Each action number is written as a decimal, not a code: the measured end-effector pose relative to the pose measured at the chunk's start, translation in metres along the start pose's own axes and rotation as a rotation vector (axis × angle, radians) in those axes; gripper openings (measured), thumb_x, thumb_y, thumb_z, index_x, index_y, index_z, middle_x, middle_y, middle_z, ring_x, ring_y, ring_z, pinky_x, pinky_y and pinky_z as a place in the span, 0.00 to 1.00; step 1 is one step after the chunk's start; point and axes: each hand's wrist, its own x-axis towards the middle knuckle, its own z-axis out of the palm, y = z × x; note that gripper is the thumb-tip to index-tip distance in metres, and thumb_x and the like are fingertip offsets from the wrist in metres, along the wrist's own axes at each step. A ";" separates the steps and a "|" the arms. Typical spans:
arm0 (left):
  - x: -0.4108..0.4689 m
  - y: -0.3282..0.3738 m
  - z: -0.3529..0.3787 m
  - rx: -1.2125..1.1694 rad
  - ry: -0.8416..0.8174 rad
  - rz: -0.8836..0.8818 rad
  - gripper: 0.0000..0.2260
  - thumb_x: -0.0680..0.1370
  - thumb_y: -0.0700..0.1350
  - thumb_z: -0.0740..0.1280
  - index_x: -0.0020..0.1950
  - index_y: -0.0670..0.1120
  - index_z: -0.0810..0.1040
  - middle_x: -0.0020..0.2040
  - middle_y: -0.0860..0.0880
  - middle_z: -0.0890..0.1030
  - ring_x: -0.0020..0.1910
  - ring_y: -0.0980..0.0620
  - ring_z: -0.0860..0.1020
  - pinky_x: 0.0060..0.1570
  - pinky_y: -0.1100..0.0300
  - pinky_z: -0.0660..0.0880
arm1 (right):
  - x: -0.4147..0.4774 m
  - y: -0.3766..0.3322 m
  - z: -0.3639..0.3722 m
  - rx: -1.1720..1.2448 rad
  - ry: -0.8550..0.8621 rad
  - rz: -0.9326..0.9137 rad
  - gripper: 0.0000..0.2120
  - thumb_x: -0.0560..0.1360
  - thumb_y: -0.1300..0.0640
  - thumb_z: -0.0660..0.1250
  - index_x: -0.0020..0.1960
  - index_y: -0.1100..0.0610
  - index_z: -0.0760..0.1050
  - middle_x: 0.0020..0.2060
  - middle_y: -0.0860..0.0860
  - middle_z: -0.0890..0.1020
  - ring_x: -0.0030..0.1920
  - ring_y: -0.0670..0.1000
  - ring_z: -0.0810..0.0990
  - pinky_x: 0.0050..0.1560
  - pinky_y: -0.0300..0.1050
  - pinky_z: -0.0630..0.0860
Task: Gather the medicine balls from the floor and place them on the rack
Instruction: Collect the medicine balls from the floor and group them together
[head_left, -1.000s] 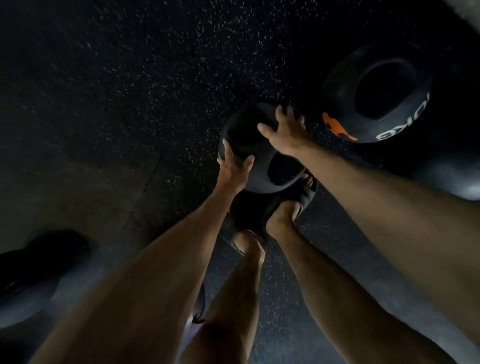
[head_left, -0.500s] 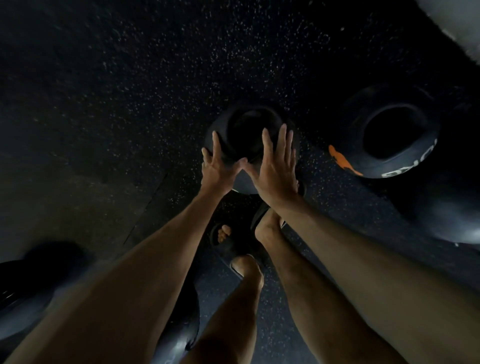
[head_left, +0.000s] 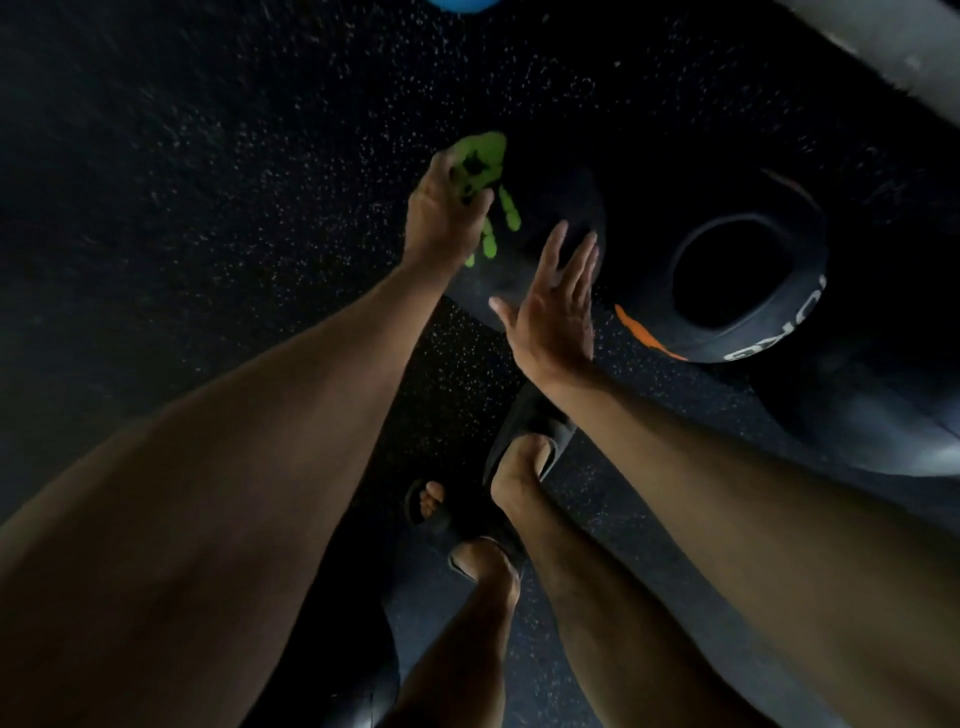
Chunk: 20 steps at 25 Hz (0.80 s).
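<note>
Left hand (head_left: 447, 208) curls over the black medicine ball (head_left: 550, 192); right hand (head_left: 553, 306), fingers straight, lies flat against it.

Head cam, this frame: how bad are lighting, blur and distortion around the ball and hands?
Head view: very dim, the black medicine ball nearly merges with the dark speckled floor, and only its green handprint stands out. Head view: the left hand has fingers smeared by blur, while the right hand is sharper. Head view: wide-angle stretch swells the forearms toward the lower edge.
</note>
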 end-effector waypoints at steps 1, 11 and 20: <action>-0.001 -0.004 0.001 0.010 -0.023 0.031 0.23 0.78 0.51 0.65 0.72 0.46 0.70 0.67 0.46 0.77 0.65 0.48 0.75 0.63 0.58 0.73 | 0.015 0.000 -0.009 0.020 0.018 0.053 0.50 0.78 0.42 0.67 0.81 0.61 0.36 0.78 0.69 0.40 0.80 0.66 0.42 0.80 0.55 0.49; 0.025 0.064 0.036 0.182 -0.189 0.225 0.32 0.81 0.42 0.65 0.81 0.46 0.53 0.82 0.40 0.47 0.81 0.42 0.44 0.78 0.53 0.46 | 0.113 0.017 -0.085 0.121 0.195 0.168 0.26 0.84 0.54 0.56 0.80 0.50 0.54 0.74 0.59 0.62 0.70 0.59 0.69 0.60 0.55 0.74; 0.035 0.107 0.052 0.309 -0.168 0.243 0.29 0.82 0.44 0.60 0.81 0.48 0.54 0.82 0.40 0.46 0.81 0.42 0.47 0.78 0.44 0.53 | 0.120 0.036 -0.101 0.242 -0.030 0.198 0.36 0.83 0.51 0.58 0.82 0.47 0.39 0.70 0.61 0.72 0.66 0.61 0.76 0.62 0.57 0.76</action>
